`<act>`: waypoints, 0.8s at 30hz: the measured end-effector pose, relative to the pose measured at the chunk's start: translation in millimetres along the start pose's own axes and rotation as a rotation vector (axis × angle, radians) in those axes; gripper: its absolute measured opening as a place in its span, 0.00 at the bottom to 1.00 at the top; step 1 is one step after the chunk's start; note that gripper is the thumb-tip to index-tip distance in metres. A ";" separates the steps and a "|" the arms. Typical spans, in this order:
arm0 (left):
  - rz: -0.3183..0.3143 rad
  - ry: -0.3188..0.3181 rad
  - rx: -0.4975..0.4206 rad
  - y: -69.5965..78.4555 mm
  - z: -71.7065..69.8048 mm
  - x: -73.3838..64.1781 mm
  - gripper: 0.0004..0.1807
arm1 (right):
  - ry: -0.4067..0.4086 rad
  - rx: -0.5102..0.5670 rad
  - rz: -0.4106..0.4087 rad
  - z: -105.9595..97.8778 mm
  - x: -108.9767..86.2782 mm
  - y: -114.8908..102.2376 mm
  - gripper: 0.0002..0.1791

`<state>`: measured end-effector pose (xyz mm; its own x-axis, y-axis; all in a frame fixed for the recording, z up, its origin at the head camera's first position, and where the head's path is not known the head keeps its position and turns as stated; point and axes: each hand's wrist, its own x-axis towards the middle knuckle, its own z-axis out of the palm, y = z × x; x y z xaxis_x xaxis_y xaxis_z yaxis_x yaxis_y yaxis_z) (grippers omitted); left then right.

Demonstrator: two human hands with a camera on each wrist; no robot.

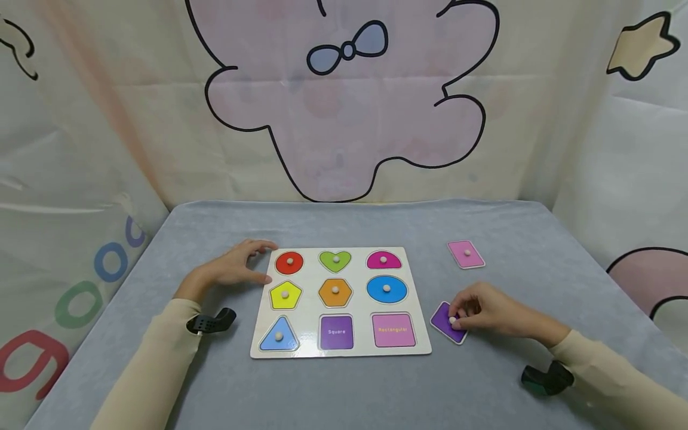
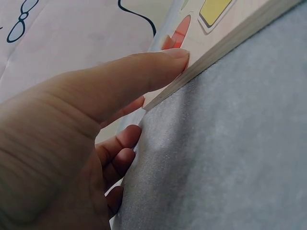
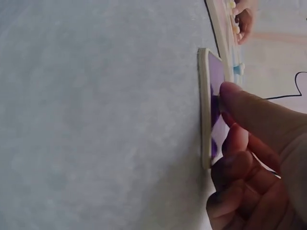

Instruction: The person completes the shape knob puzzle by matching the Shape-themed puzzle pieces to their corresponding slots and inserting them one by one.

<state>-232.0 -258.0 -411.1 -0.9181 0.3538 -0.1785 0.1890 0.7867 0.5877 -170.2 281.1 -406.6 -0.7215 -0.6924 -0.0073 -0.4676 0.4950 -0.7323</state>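
A white knobbed puzzle board (image 1: 312, 301) lies on the table. My left hand (image 1: 236, 264) is at its upper left corner. In the left wrist view, the straight thumb (image 2: 144, 69) rests on the board's edge, while the other fingers hang beside the corner. To the right of the board, my right hand (image 1: 491, 310) pinches the pale knob of a purple square puzzle piece (image 1: 444, 327) between thumb and fingers. The right wrist view has this piece (image 3: 216, 72) lying flat, close to the cloth. The board's purple recess marked Square (image 1: 337, 339) holds no piece.
A pink rectangular piece (image 1: 466, 255) lies at the table's right, behind my right hand. Beside the purple recess is a pink one marked Rectangular (image 1: 395, 337). Red, green, magenta, yellow, orange and blue pieces sit in the board. Grey-blue cloth (image 1: 322, 394) covers the table; printed curtains surround it.
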 end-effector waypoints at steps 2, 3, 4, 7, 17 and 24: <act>-0.001 -0.002 0.001 0.3 0.8 0.4 0.42 | -0.006 -0.008 0.014 -2.2 0.1 -2.8 0.03; -0.003 -0.002 0.001 0.5 1.2 0.8 0.42 | -0.007 -0.013 0.024 -4.3 0.0 -4.8 0.03; -0.005 -0.001 0.001 1.0 1.5 1.0 0.42 | -0.004 -0.021 0.032 -6.3 0.3 -6.7 0.02; -0.013 0.000 0.002 1.7 1.5 0.9 0.42 | 0.008 -0.040 0.056 -12.1 3.1 -14.0 0.02; -0.012 -0.005 0.009 -0.7 1.6 -0.7 0.42 | 0.036 -0.060 0.118 -9.2 27.2 -38.6 0.08; -0.002 0.007 0.003 0.9 0.8 0.5 0.42 | 0.008 -0.044 0.082 3.5 54.4 -48.7 0.07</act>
<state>-232.0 -256.6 -411.3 -0.9208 0.3491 -0.1741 0.1885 0.7890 0.5848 -184.8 217.5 -373.7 -0.7621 -0.6446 -0.0603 -0.4290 0.5726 -0.6986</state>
